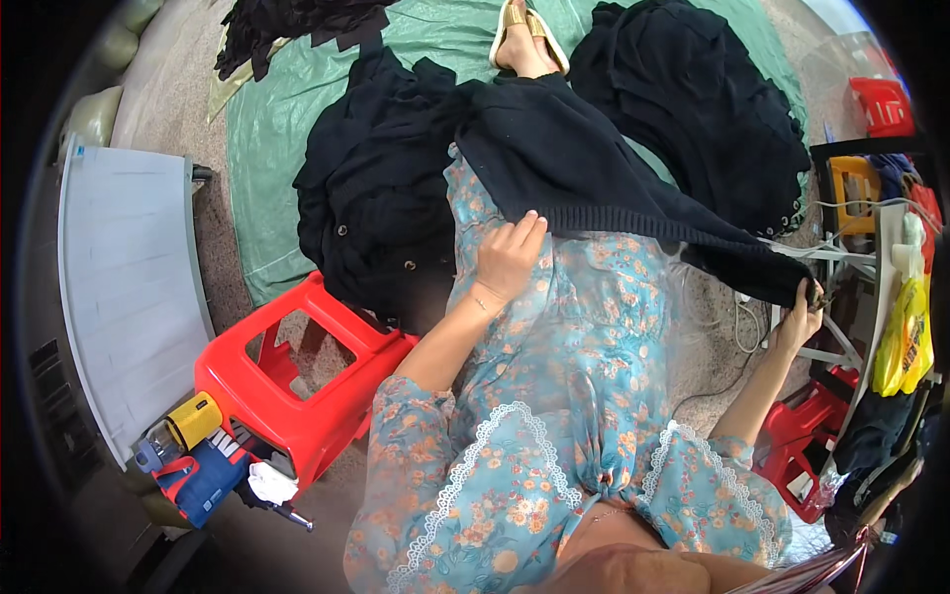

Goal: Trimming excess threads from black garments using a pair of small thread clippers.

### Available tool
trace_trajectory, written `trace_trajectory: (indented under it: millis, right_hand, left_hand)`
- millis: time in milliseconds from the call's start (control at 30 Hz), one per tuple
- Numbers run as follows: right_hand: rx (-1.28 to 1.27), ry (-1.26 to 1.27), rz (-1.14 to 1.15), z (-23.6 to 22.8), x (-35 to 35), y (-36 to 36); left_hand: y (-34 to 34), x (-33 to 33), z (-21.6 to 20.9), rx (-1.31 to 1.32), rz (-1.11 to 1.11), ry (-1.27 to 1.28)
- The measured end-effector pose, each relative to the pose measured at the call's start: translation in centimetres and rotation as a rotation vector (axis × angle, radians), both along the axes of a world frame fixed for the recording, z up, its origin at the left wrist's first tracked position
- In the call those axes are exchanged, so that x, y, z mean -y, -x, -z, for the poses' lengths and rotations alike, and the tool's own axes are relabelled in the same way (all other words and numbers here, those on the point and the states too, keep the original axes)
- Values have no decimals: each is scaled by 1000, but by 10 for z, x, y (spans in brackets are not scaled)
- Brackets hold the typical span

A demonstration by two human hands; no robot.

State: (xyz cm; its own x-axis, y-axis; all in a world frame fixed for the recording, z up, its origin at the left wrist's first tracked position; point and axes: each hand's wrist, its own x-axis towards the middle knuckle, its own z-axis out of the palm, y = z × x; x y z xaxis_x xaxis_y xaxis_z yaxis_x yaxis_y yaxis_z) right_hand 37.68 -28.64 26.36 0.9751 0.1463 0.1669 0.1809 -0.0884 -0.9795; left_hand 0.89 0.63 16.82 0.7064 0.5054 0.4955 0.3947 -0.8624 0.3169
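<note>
A black knit garment (564, 148) lies across my lap, its ribbed hem running from the middle toward the right. My left hand (510, 259) is closed on the hem near its left end, fingers curled over the edge. Out to the right, my right hand (800, 322) grips the far end of the garment, which stretches taut between my hands. A small shiny spot shows by its fingertips, too small to make out. On the left, beside my leg, lies a heap of black knitwear (381, 188) with round metal-looking buttons. Another black heap (693, 109) lies on the right.
A green plastic sheet (262, 218) covers the floor under the heaps, with more black cloth (297, 30) at its far left. A red plastic stool (287, 376) stands left, beside a white panel (129, 297). Right are a yellow bag (905, 342), a white-framed stand and cables.
</note>
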Motion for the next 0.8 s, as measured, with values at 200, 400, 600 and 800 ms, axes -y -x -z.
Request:
trace_trajectory:
  millis: [200, 400, 600, 800]
  right_hand:
    - [-93, 48, 7, 5, 10, -5]
    - [-119, 79, 6, 6, 10, -5]
    - [-143, 173, 17, 7, 7, -5]
    - [-109, 103, -13, 17, 3, -3]
  left_hand:
    - [8, 13, -11, -124, -18, 46]
    - [8, 12, -15, -72, -82, 156]
    - [12, -8, -14, 107, -338, 391]
    - [29, -24, -1, 192, -502, 691]
